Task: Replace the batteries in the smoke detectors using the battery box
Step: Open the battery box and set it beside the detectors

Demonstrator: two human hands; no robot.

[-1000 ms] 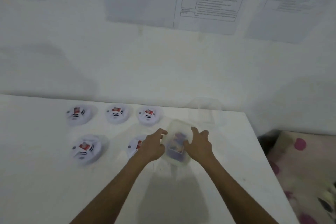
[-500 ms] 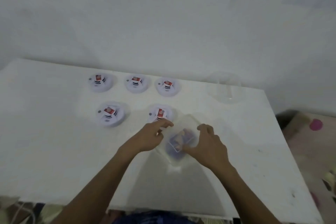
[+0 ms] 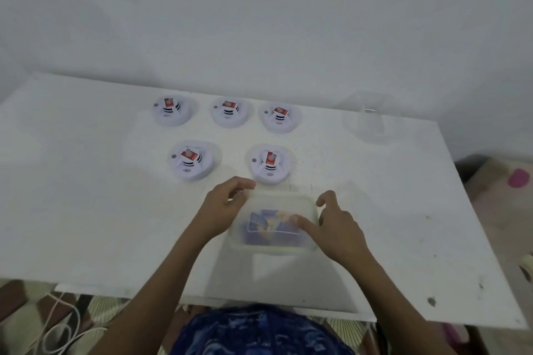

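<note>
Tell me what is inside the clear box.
The box shows blurred blue and orange shapes through its hazy plastic, perhaps batteries; they are too blurred to count. The right hand hides its right part.

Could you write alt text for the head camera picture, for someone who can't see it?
Both hands grip a clear battery box on a white table: left hand at its far-left corner, right hand with thumb on top. Beyond it sit five white smoke detectors, three behind two.
</note>
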